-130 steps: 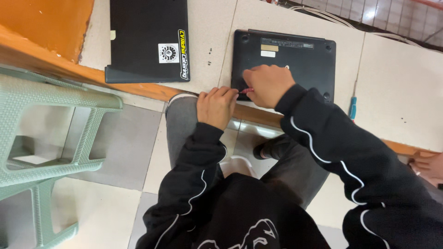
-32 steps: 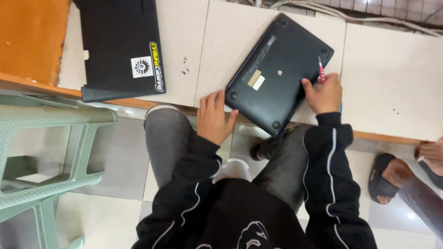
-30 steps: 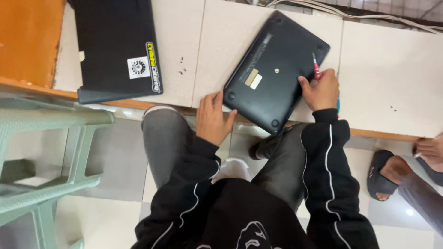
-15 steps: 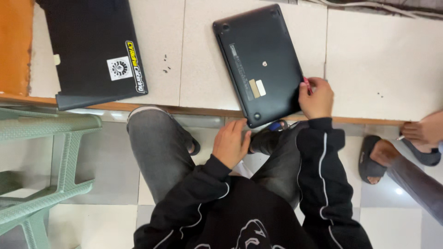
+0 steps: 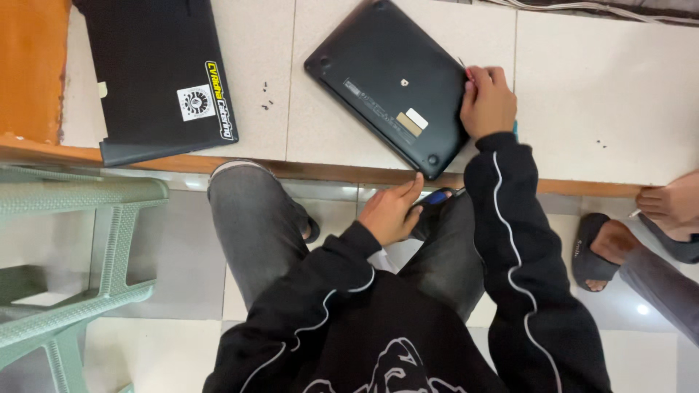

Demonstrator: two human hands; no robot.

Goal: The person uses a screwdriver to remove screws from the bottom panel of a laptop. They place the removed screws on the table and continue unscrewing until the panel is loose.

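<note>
From the head camera, an upturned black laptop [image 5: 389, 84] lies bottom-side up and askew on the white tiled ledge [image 5: 604, 80], one corner reaching the ledge's brown front edge. The right hand [image 5: 486, 102] rests on the laptop's right edge, fingers curled and pressed together around a thin tool whose tip pokes out just above the fingertips; the tool itself is too small to make out clearly. The left hand [image 5: 389, 212] sits below the ledge, just beside the laptop's near corner, fingers closed loosely around a small dark object with a blue part [image 5: 435, 198] held over the lap. A few tiny screws [image 5: 266, 105] lie on the tile between this laptop and a second black laptop [image 5: 156, 73] bearing stickers, well to the left. A pale green plastic chair [image 5: 80, 247] stands at the left, and another person's sandalled foot [image 5: 601, 251] shows at the right.
</note>
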